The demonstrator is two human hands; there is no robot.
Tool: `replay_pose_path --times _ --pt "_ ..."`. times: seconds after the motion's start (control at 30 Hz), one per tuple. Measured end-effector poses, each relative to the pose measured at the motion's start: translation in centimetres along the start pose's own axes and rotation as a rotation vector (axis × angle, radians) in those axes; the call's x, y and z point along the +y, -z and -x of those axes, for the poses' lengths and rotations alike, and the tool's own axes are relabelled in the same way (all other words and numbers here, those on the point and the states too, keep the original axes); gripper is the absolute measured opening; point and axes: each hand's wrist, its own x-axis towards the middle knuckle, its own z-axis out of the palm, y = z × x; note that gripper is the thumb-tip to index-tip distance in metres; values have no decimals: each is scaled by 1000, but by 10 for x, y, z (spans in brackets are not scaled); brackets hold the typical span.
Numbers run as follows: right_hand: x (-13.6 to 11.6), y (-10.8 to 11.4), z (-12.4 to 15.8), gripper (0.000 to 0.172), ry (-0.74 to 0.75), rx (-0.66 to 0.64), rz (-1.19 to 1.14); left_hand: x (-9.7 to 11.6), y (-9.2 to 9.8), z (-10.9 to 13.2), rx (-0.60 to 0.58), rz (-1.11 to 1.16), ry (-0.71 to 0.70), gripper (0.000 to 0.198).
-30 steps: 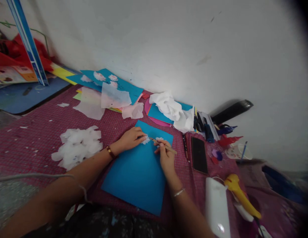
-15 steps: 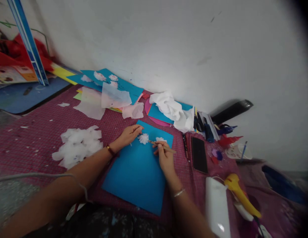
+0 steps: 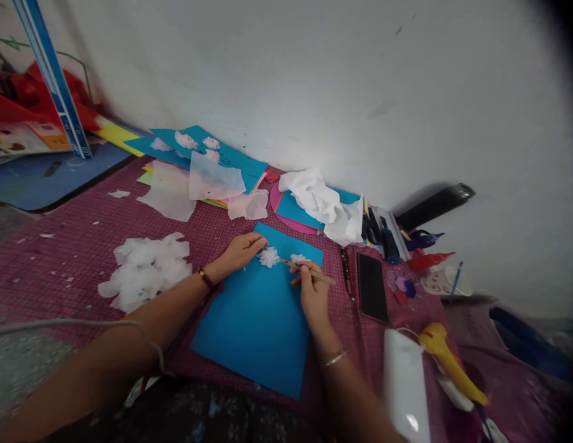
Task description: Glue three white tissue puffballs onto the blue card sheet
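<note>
Since a second ago the left hand (image 3: 240, 251) has drawn back off the white tuft (image 3: 269, 256), which now lies bare on the far end of the blue sheet (image 3: 258, 320). The right hand (image 3: 312, 292) has shifted a little to the right.

A second tuft (image 3: 297, 258) is partly hidden behind the right hand's fingers. The near tip of the stick (image 3: 319, 276) is too small and blurred to make out, so I cannot tell whether it touches the first tuft. The lower right corner is smeared, and the white case (image 3: 404, 387) there is cut off by the bottom edge.

The left hand lies loosely spread and holds nothing, its fingertips just beside the first tuft. The right hand is curled around the stick, pinching it.
</note>
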Motion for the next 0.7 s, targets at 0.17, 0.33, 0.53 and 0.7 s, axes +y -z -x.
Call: replay_pose_path --times 0.17,0.33,0.53,0.7 --pt "-1 2 -1 20 -6 -26 36 0 0 -1 -11 -25 -7 35" --pt "2 -2 0 22 -22 -76 21 2 1 0 -24 -38 5 36" --pt "0 1 2 21 8 44 -64 -4 -2 -1 -10 -8 2 26" --pt "1 -2 5 23 17 -131 -23 -14 -9 1 -1 105 -43 14"
